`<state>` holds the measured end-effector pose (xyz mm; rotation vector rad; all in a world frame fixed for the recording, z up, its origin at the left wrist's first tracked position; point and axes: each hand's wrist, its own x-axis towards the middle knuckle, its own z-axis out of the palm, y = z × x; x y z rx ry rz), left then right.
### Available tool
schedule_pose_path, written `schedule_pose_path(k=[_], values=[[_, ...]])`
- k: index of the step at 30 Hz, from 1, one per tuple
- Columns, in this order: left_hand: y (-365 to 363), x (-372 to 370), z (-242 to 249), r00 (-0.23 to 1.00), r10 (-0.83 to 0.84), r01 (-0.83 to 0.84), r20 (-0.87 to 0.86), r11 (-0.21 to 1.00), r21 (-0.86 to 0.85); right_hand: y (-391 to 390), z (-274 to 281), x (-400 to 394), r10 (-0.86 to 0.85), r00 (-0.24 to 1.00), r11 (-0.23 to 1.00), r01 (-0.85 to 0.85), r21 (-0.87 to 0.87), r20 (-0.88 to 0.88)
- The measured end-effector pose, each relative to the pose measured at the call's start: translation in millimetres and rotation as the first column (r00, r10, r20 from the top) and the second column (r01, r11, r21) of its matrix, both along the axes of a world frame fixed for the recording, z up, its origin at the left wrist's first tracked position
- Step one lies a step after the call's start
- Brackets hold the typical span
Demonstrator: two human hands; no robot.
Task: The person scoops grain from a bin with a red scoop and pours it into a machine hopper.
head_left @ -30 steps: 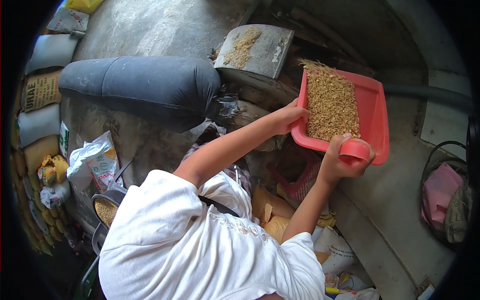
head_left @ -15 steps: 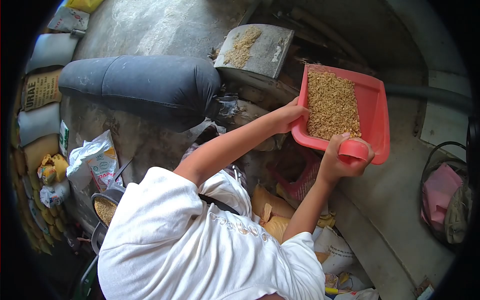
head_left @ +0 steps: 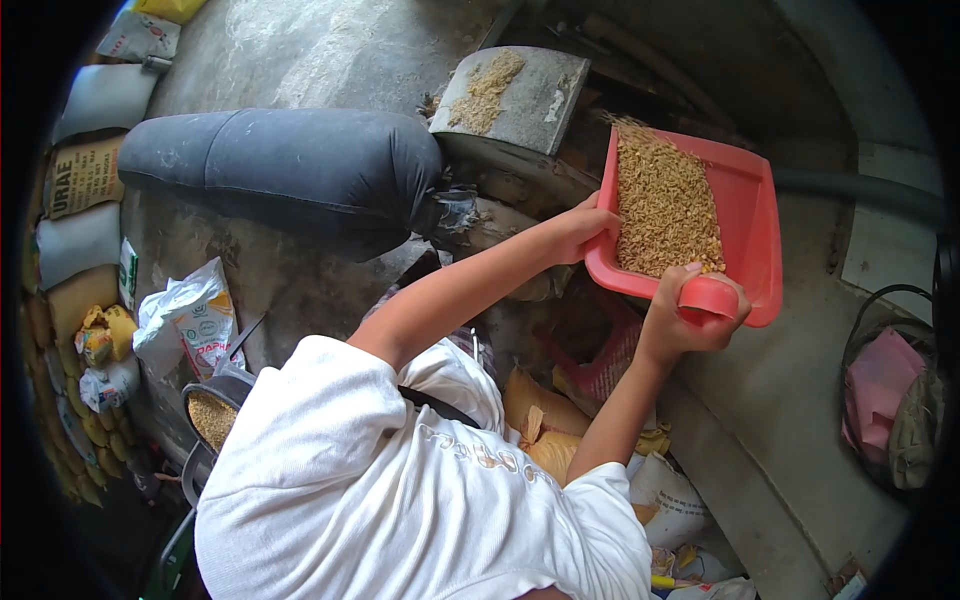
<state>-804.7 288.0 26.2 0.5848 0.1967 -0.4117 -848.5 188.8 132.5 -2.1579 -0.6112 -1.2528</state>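
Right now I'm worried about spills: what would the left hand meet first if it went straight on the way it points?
The pan, whose side the left hand grips; just past that side, the grain. How far the hidden fingers reach beneath is unclear.

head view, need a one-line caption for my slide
Left hand and right hand grip a red dustpan-shaped scoop loaded with grain, above a cluttered concrete floor.

Grey floor point(head_left: 310, 55) (pale-streaked): dark sack point(head_left: 290, 170), printed white bag point(head_left: 168, 318).
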Motion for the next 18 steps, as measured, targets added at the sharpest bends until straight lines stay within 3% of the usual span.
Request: schedule_pose_path(k=[18], values=[[-1,-5,7,1.0,0.028,-0.028,0.011,1.0,-0.003,-3,0,-4,0.055,0.998,0.998,-0.053,-0.046,0.032]])
